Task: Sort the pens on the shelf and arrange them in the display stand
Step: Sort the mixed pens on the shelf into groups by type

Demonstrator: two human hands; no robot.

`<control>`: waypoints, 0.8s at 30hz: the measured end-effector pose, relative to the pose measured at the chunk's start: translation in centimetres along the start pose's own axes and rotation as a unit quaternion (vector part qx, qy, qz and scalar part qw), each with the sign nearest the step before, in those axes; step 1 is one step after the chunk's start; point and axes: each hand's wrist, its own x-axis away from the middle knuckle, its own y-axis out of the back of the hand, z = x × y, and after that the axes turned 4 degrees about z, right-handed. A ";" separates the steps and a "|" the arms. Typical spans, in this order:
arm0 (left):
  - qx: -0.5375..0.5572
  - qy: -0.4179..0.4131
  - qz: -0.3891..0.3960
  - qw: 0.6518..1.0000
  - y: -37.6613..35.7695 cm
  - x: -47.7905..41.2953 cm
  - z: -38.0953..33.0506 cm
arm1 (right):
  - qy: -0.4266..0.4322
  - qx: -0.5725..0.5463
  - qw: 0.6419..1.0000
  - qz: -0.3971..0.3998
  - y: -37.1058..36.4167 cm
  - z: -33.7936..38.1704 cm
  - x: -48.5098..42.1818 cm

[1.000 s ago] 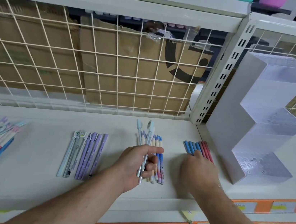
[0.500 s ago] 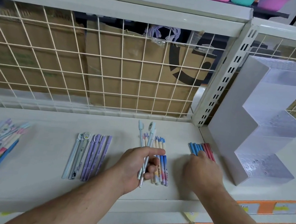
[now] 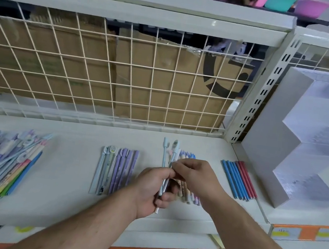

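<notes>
A white stepped display stand [image 3: 293,154] stands on a cream shop shelf [image 3: 61,200]. Just left of the stand lies a neat row of blue and red pens [image 3: 238,180]. Further left of the stand, the left hand [image 3: 150,191] grips two pale blue pens [image 3: 175,149] above the shelf, fingers curled round them. The right hand [image 3: 194,176] pinches the same pens, so the hands meet. Beneath them lie pastel pens [image 3: 186,194]. Farther from the stand lie a purple row [image 3: 120,168] and, farthest, a mixed pile [image 3: 1,161].
</notes>
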 end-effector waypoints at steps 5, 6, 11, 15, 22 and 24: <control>-0.016 -0.015 -0.004 1.000 2.0 1.5 -0.2 | -0.013 -0.062 0.998 -0.014 -2.2 0.7 0.0; -0.019 -0.019 -0.006 1.000 2.3 1.9 -0.2 | -0.015 -0.082 0.996 -0.015 -2.6 0.8 0.0; -0.029 -0.033 -0.013 0.999 3.9 2.9 -0.4 | -0.016 -0.094 0.995 -0.019 -4.0 0.9 -0.8; -0.038 -0.048 -0.024 0.998 5.2 3.7 -0.6 | -0.013 -0.073 0.997 0.001 -5.4 1.0 -1.2; -0.127 -0.097 -0.181 0.970 9.1 5.1 -0.5 | -0.011 -0.074 0.997 -0.024 -9.7 1.3 -3.6; -0.174 -0.119 -0.235 0.949 11.0 5.7 -0.5 | -0.020 -0.081 0.996 -0.034 -10.9 1.6 -4.4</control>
